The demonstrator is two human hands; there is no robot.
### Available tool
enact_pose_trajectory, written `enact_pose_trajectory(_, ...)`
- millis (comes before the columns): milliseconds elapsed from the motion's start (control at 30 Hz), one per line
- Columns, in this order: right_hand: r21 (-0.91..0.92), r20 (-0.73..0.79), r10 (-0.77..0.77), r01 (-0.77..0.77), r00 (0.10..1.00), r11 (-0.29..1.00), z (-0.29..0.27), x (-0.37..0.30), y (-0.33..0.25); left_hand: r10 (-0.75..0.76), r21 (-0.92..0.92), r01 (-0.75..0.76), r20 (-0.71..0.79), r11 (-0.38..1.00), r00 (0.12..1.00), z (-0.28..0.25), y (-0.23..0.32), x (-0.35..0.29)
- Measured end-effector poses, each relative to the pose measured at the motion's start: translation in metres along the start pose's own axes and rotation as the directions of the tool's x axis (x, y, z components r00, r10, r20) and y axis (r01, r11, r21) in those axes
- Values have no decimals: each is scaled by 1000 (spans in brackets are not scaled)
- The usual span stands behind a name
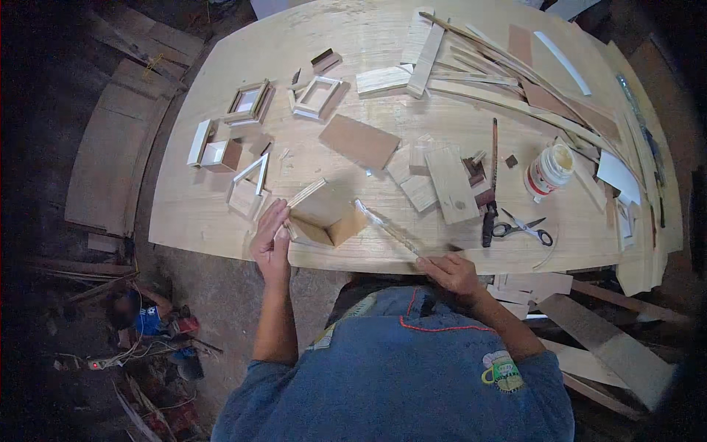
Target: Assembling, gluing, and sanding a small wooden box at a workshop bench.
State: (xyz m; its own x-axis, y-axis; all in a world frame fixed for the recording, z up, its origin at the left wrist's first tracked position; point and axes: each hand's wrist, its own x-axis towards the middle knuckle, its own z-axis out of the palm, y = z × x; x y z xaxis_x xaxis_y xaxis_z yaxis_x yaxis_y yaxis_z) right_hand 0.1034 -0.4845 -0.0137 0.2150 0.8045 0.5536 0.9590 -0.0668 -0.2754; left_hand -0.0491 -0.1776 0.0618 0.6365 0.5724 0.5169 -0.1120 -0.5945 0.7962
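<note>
My left hand (271, 239) is closed on the left side of a small open wooden box (317, 232), near the table's front edge. A pale layered edge (307, 193) rises beside my fingers; I cannot tell whether it is part of the box or a separate strip. In my right hand (453, 274), at the front edge, is a thin stick (398, 234) pointing away and to the left. White paste coats its tip, which is at the box's right-hand edge. Whether the tip touches the wood is unclear.
An uncapped white jar (549, 173) stands at the right, near scissors (523, 228) and a black-handled tool (489, 221). Small wooden frames (317, 97) sit at the far left. A brown panel (359, 141), wood blocks (451, 184) and long strips (515, 110) lie beyond my hands.
</note>
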Motion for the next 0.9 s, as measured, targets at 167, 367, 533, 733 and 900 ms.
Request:
enact_pose_trajectory(167,-28,28,22,-21,999,999,4,-6,1,-11,5,11,-4,1000,1000,0,-1,-1)
enact_pose_trajectory(367,-11,131,26,-25,991,1000,-6,-6,-1,-17,0,17,-6,1000,1000,1,0,-1)
enact_pose_trajectory(533,117,91,85,-95,992,989,-8,-8,1,-24,-4,24,-10,1000,1000,2,2,0)
enact_pose_trajectory(733,179,256,277,-327,926,928,3,-16,4,66,10,-66,-1,998,998,8,1,-5)
enact_pose_trajectory(900,265,230,306,-362,924,894,3,-10,-6,-100,-130,93,-44,987,994,12,-14,-18)
